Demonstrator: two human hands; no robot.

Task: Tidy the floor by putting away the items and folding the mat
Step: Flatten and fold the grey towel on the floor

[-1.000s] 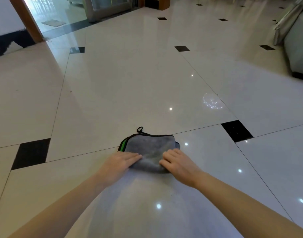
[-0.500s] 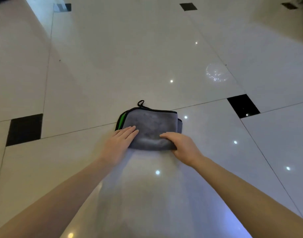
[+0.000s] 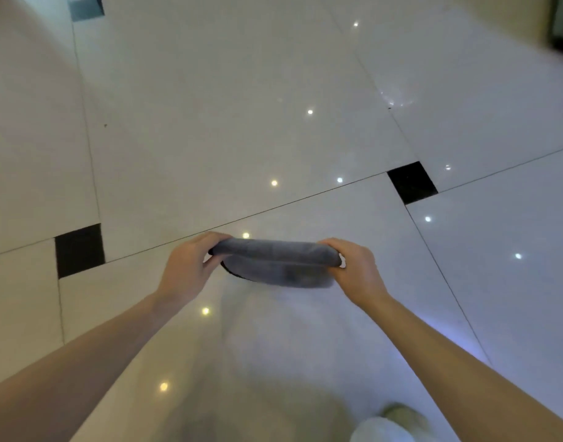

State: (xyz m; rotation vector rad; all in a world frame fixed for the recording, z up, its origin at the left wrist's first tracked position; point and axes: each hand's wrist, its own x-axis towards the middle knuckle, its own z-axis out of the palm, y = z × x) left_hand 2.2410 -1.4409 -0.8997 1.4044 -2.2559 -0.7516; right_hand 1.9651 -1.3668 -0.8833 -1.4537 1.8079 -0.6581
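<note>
The mat (image 3: pixel 275 261), folded small, hangs clear above the floor (image 3: pixel 210 122), left hand (image 3: pixel 187 269) and right hand (image 3: pixel 358 271) each gripping 1 end with curled fingers, likely to keep its folds together for carrying.

The mat (image 3: pixel 275 261) is soft grey cloth with a matt, slightly fuzzy nap that takes no shine; a thin dark binding shows along its lower left edge. It bends limply where it is gripped, as thick fabric does. The floor (image 3: pixel 229 129) is pale polished tile, smooth and highly glossy, mirroring small ceiling lights as bright dots. Thin dark grout lines run between the tiles. The small black inset tiles (image 3: pixel 411 182) look equally smooth and glossy.
</note>
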